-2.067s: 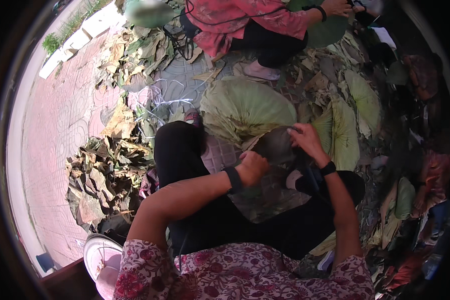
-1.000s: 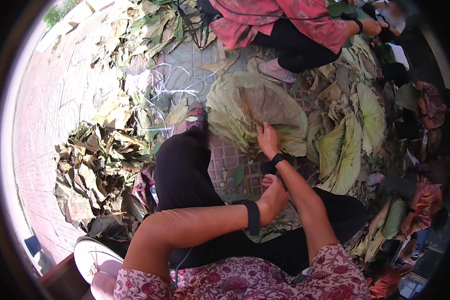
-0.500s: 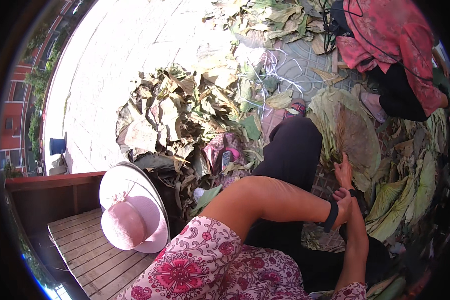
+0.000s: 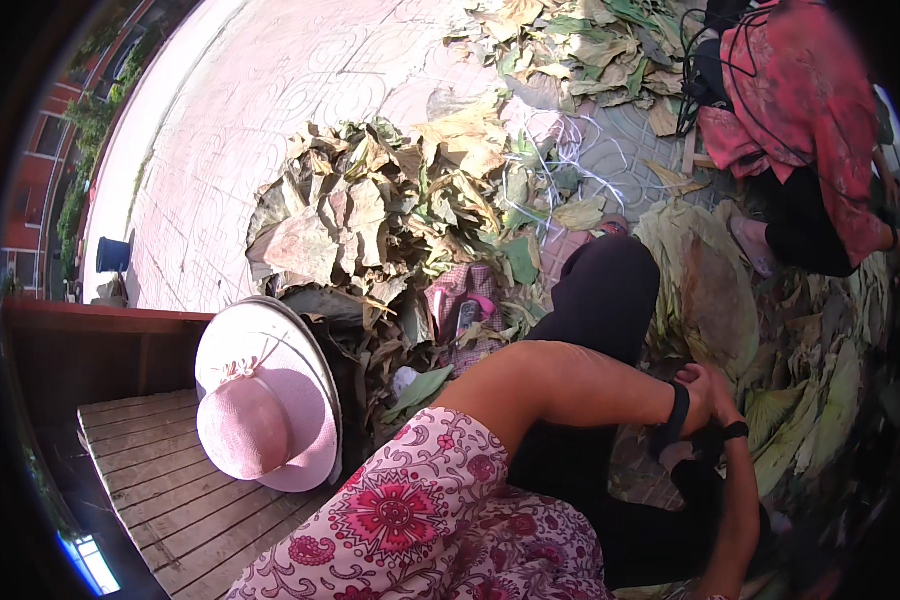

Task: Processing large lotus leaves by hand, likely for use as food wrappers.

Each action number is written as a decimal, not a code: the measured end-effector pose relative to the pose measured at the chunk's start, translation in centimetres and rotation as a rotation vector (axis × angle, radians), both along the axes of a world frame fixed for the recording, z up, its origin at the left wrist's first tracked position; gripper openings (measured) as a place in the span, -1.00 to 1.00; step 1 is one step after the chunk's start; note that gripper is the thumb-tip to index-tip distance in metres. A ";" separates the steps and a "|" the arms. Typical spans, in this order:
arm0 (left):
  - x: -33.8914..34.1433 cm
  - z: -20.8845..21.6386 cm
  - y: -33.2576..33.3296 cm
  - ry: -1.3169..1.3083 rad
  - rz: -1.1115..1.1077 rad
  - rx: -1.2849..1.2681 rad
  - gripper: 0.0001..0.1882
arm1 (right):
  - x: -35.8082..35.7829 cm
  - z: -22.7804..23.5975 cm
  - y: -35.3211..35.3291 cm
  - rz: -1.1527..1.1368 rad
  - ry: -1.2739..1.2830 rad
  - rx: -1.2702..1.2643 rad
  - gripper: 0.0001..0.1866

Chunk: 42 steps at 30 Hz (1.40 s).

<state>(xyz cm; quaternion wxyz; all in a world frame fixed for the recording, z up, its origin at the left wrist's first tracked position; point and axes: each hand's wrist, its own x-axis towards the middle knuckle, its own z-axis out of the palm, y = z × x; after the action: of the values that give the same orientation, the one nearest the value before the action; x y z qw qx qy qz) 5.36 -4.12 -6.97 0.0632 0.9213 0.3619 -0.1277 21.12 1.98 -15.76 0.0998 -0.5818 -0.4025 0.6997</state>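
Note:
My left hand (image 4: 699, 408), with a black band at its wrist, and my right hand (image 4: 719, 390), wearing a dark bracelet, meet just beyond my bent knee. They touch, fingers bent and closed around one another's edges. Anything between them is hidden. Right beyond them stands a fan of large dried leaves (image 4: 715, 300), pale green outside and brown in the middle. More wilted green leaves (image 4: 805, 430) lie to the right of my right hand.
A dried-leaf heap (image 4: 370, 215) rises left of my knee, beside a checked bag (image 4: 462, 310) with a phone (image 4: 468, 316). A pink hat (image 4: 260, 415) rests on a slatted bench (image 4: 170, 460). White strings (image 4: 580, 165) lie ahead. A co-worker in red (image 4: 795, 90) crouches far right.
My right hand has drawn back from the leaf fan to my left hand. My left hand no longer sits on the right wrist. The view has shifted slightly.

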 end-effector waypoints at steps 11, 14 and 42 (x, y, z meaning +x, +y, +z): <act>-2.0 1.3 2.5 0.073 -0.125 -0.224 -0.64 | 17.7 12.4 0.8 0.606 -0.722 0.588 -0.67; -1.7 -0.4 2.8 0.072 -0.070 -0.216 -0.66 | 20.2 12.5 -0.2 0.294 -0.674 0.531 -0.74; -1.4 -1.2 1.5 -0.118 -0.246 -0.085 -0.92 | 26.1 9.9 -4.4 -0.223 -0.764 0.381 -0.80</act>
<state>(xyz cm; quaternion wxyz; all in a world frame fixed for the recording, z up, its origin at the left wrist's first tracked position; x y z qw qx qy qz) 3.95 -2.62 -8.21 0.1073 0.9611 0.2359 -0.0955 47.22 -2.43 -5.83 0.1242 -0.8099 -0.4671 0.3324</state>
